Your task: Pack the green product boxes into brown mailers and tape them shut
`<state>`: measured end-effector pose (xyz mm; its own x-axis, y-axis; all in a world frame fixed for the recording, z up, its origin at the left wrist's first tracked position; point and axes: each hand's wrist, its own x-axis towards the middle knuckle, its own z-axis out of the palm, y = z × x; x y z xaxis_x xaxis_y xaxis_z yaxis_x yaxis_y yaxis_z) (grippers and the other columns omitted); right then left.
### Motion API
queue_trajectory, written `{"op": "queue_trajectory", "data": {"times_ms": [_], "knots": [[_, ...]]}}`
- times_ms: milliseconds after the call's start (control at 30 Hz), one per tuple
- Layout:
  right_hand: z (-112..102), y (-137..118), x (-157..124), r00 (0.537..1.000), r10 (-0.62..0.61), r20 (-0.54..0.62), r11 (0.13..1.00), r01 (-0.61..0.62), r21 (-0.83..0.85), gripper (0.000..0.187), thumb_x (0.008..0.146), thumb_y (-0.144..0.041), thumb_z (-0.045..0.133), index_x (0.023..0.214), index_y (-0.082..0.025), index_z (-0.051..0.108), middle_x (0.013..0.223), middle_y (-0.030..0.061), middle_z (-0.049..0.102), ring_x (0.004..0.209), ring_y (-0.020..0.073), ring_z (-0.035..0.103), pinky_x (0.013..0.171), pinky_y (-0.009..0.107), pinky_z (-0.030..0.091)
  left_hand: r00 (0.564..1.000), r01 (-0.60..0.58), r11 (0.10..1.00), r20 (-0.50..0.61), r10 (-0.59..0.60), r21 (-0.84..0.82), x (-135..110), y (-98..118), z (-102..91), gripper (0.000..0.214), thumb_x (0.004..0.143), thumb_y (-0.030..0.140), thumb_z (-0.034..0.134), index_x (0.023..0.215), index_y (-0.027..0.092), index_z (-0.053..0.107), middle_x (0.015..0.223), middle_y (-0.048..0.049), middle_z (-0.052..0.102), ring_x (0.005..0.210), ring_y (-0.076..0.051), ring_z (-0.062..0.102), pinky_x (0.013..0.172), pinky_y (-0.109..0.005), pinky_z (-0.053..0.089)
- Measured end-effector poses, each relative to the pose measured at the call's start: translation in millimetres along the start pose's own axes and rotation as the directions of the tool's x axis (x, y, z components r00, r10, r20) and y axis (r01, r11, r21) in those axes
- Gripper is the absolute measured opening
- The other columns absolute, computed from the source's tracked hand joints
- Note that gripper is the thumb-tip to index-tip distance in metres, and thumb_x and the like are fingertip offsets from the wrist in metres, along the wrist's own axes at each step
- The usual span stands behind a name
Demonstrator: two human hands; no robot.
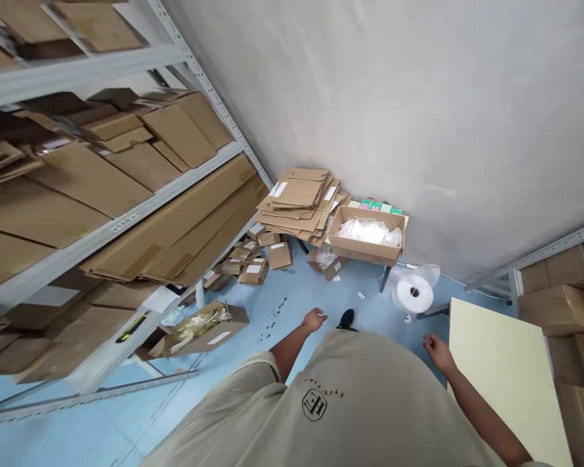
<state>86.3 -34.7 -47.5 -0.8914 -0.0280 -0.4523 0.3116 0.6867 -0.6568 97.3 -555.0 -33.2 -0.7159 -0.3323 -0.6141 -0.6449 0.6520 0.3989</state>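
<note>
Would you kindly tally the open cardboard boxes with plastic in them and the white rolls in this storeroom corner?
Open cardboard boxes: 3
White rolls: 1
Total: 4

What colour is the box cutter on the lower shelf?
Yellow and black: the box cutter shows best in the head view.

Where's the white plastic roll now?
In the head view, the white plastic roll lies on the blue floor, below and right of the open carton.
</note>
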Motion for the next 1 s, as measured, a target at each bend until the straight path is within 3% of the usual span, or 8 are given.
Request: {"op": "queue_trajectory", "data": {"times_ms": [167, 300, 400, 500, 667, 833, 900, 1000], "knots": [[22, -55, 24, 1.000, -0.022, -0.008, 0.999, 0.021, -0.045, 0.034, 0.083, -0.053, 0.060, 0.098, -0.024, 0.070, 0.069, 0.0033, 0.070, 0.074, 0.0306, 0.073, 0.075, 0.039, 0.056, 0.993, -0.068, 0.988, -0.106, 0.053, -0.136, 41, 19, -45.2, 0.025, 0.095, 0.028, 0.077, 0.119, 0.019, 0.075, 0.112, -0.0088, 0.084, 0.105, -0.024, 0.081, 0.097, -0.032, 0.060], [35, -95, 32, 1.000, -0.013, -0.013, 0.999, 0.013, -0.037, 0.036, 0.087, -0.055, 0.061, 0.102, -0.023, 0.070, 0.073, 0.0050, 0.071, 0.076, 0.0316, 0.072, 0.078, 0.041, 0.058, 0.952, -0.260, 0.934, -0.224, 0.207, -0.243, 82, 62, -95.1, 0.033, 0.101, 0.026, 0.073, 0.133, 0.018, 0.070, 0.133, -0.0125, 0.080, 0.109, -0.023, 0.080, 0.107, -0.037, 0.060], [42, -115, 35, 1.000, 0.004, -0.010, 1.000, -0.004, -0.026, 0.034, 0.088, -0.052, 0.060, 0.103, -0.023, 0.068, 0.075, 0.0060, 0.073, 0.078, 0.0318, 0.073, 0.080, 0.041, 0.058, 0.877, -0.444, 0.842, -0.342, 0.338, -0.307, 115, 108, -142.2, 0.036, 0.105, 0.028, 0.069, 0.140, 0.019, 0.066, 0.137, -0.0132, 0.078, 0.113, -0.020, 0.078, 0.109, -0.037, 0.060], [49, -128, 35, 0.997, 0.062, -0.045, 0.998, -0.063, -0.029, 0.031, 0.086, -0.050, 0.060, 0.101, -0.024, 0.067, 0.077, 0.0061, 0.074, 0.080, 0.0316, 0.075, 0.081, 0.041, 0.058, 0.727, -0.661, 0.656, -0.523, 0.444, -0.363, 147, 160, -190.2, 0.033, 0.101, 0.024, 0.073, 0.133, 0.017, 0.069, 0.128, -0.0138, 0.080, 0.109, -0.021, 0.077, 0.106, -0.038, 0.061], [68, -132, 26, 0.983, 0.151, -0.101, 0.988, -0.154, -0.026, 0.028, 0.080, -0.051, 0.058, 0.095, -0.028, 0.063, 0.082, 0.0077, 0.078, 0.086, 0.0337, 0.079, 0.086, 0.044, 0.061, 0.641, -0.755, 0.565, -0.552, 0.533, -0.331, 207, 246, -253.7, 0.029, 0.103, 0.025, 0.071, 0.129, 0.012, 0.071, 0.120, -0.0143, 0.081, 0.110, -0.022, 0.076, 0.105, -0.035, 0.059], [88, -137, 4, 0.958, 0.263, -0.115, 0.962, -0.270, -0.043, 0.023, 0.076, -0.053, 0.052, 0.087, -0.034, 0.057, 0.074, 0.0038, 0.077, 0.086, 0.0360, 0.083, 0.087, 0.048, 0.063, 0.663, -0.728, 0.662, -0.428, 0.613, -0.178, 273, 326, -283.0, 0.034, 0.103, 0.028, 0.075, 0.131, 0.008, 0.074, 0.120, -0.0159, 0.083, 0.109, -0.024, 0.075, 0.101, -0.035, 0.054], [96, -140, -7, 0.942, 0.311, -0.129, 0.948, -0.317, -0.025, 0.025, 0.072, -0.056, 0.051, 0.084, -0.035, 0.056, 0.072, 0.0038, 0.077, 0.085, 0.0377, 0.083, 0.087, 0.050, 0.063, 0.670, -0.724, 0.676, -0.373, 0.641, -0.138, 298, 352, -283.3, 0.037, 0.102, 0.032, 0.079, 0.128, 0.005, 0.075, 0.117, -0.0166, 0.083, 0.108, -0.024, 0.074, 0.100, -0.034, 0.053], [107, -142, -24, 0.912, 0.386, -0.140, 0.922, -0.387, 0.022, 0.028, 0.066, -0.061, 0.050, 0.079, -0.036, 0.055, 0.069, 0.0041, 0.076, 0.082, 0.0409, 0.083, 0.088, 0.055, 0.063, 0.624, -0.779, 0.609, -0.294, 0.724, -0.151, 329, 379, -275.2, 0.046, 0.105, 0.036, 0.079, 0.131, -0.001, 0.072, 0.122, -0.0179, 0.082, 0.112, -0.018, 0.070, 0.106, -0.031, 0.049]]}}
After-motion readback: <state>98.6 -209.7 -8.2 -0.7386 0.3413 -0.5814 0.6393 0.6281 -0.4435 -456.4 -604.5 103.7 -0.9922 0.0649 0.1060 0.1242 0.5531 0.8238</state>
